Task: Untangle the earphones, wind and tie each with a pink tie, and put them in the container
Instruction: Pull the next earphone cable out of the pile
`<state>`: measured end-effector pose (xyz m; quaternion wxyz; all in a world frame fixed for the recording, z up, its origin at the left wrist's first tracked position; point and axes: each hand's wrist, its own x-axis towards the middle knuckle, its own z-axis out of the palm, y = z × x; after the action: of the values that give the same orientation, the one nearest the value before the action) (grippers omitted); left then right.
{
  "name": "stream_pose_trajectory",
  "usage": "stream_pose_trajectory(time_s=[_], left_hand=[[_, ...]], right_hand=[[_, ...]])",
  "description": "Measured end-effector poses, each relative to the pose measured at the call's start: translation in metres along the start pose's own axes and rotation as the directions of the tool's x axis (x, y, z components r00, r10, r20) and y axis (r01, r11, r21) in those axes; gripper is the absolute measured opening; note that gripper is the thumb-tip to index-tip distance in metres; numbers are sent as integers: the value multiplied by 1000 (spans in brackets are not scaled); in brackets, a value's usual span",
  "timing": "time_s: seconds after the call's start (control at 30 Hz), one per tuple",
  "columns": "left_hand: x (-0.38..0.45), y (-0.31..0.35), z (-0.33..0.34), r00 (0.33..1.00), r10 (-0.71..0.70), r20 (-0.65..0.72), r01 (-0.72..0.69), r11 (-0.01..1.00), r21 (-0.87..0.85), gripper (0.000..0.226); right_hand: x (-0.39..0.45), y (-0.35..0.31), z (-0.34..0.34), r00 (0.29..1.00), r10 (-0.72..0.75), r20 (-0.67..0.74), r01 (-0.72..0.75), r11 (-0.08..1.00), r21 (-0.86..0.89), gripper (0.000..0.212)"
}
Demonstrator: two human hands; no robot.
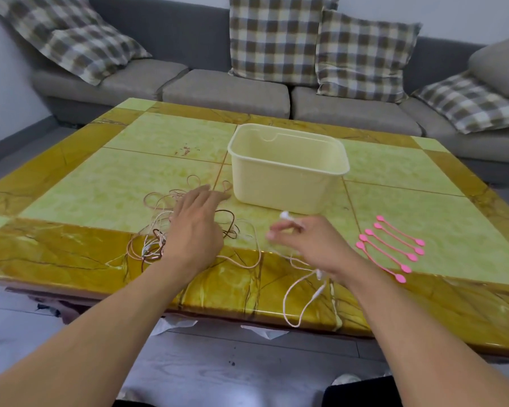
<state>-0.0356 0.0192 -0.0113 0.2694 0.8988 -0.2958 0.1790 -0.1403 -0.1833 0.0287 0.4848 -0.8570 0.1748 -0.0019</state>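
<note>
A tangle of pink, brown and white earphone cables (156, 230) lies on the table's near left. My left hand (196, 227) is spread flat over the tangle, fingers straight. My right hand (309, 245) pinches a white earphone (285, 215) with its earbud sticking up; its pale pink cable (298, 292) trails under the wrist and loops over the table's front edge. The cream plastic container (288, 171) stands empty just beyond both hands. Several pink ties (391, 245) lie in a row to the right of my right hand.
The green and amber tiled table (71, 183) fills the middle of the view, its front edge close to me. A grey sofa (226, 89) with checked cushions stands behind it. Scraps of white paper (265, 331) lie on the floor under the table's edge.
</note>
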Motion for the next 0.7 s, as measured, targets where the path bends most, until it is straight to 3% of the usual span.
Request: stream_pose_trajectory(time_s=[0.07,0.17,0.27,0.33,0.4,0.47,0.6,0.67,0.7], left_hand=[[0,4,0,994,112,14,-111,992,-60,54],[-6,9,-3,975,94,202,-75,992,-97,42],[-11,1,3,933,15,360,-53,994,95,56],[-10,-6,6,920,-57,387,-10,986,169,69],[-7,-10,6,925,-114,362,56,984,168,81],[-5,-12,4,925,-151,350,100,982,157,87],[-6,-13,3,914,-182,363,126,977,172,90],[-5,-16,3,908,-188,374,145,979,140,88],[-4,-18,3,906,-186,380,154,982,112,87]], right_hand=[[1,6,10,994,59,96,-19,925,-380,48],[3,10,16,994,103,34,-68,842,-536,43],[6,10,11,989,145,-14,-125,799,-588,29],[5,10,11,982,186,19,-136,779,-612,37],[2,10,14,983,185,-17,-156,775,-612,53],[0,11,15,984,163,-68,-171,784,-596,56],[-1,13,16,990,127,-55,-134,780,-611,16],[-2,11,19,998,59,-36,-69,837,-543,12],[-4,7,20,999,0,-51,-22,906,-423,14]])
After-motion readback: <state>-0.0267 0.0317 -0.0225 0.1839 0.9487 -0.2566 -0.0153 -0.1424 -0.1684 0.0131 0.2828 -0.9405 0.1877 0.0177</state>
